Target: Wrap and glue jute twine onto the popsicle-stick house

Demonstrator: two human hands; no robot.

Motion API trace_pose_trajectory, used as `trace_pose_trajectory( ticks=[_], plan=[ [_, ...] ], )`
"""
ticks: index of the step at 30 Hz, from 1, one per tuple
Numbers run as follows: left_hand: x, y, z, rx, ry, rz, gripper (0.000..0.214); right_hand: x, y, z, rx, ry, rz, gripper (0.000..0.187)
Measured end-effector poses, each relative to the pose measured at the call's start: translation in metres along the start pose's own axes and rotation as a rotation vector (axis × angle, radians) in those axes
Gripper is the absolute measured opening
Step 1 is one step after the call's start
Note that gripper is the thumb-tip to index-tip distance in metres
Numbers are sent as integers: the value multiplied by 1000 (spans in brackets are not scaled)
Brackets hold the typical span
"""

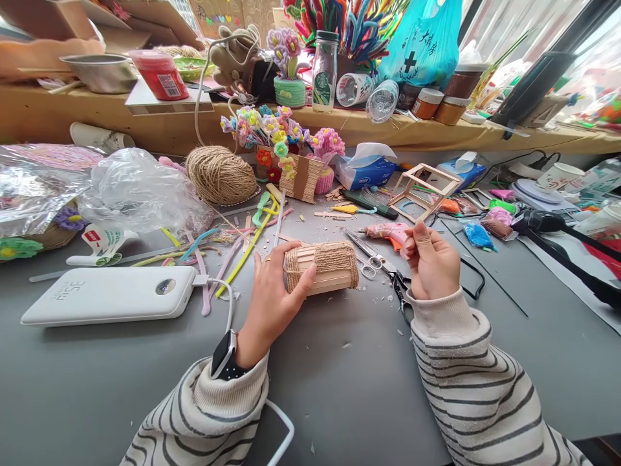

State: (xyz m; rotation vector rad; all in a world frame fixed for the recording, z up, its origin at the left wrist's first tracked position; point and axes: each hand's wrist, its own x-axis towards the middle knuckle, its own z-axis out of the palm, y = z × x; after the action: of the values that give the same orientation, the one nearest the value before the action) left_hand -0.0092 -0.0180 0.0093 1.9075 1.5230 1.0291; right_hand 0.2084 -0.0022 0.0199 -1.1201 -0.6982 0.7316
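Note:
My left hand (272,294), with a watch on its wrist, is wrapped round a small container of wooden sticks (337,275) lying on its side. Jute twine (327,254) is wound over parts of the sticks. To the right, my right hand (434,264) is raised above the table with thumb and fingers pinched together. Whatever it pinches is too small to make out. Below and left of that hand lie open scissors (363,246), black-handled scissors (402,288) and a pink glue gun (385,232). Both hands are apart from these tools.
A ball of twine (220,175) sits behind my left hand. A white power bank (111,294) with a cable lies on the left. At the back right stands an open wooden frame (424,188). Craft flowers (272,126), plastic bags (143,184) and a crowded shelf (233,116) line the back.

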Motion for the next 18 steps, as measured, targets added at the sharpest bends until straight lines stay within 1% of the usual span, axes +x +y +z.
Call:
trace_pose_trajectory(
  ticks=[4,7,10,14,16,18],
  plan=[
    [0,-1,0,-1,3,3,37,0,0,0,-10,23,-4,28],
    [0,-1,0,-4,0,2,37,-1,0,0,-1,-6,-13,22],
    [0,0,0,-2,-2,1,38,-1,-1,-1,78,-103,44,20],
    [0,-1,0,2,4,4,38,0,-4,-3,214,-243,218,23],
    [0,-1,0,1,6,5,39,0,-6,-3,221,-298,277,25],
    [0,-2,1,1,4,2,39,0,-6,-3,185,-377,292,27]
  ],
)
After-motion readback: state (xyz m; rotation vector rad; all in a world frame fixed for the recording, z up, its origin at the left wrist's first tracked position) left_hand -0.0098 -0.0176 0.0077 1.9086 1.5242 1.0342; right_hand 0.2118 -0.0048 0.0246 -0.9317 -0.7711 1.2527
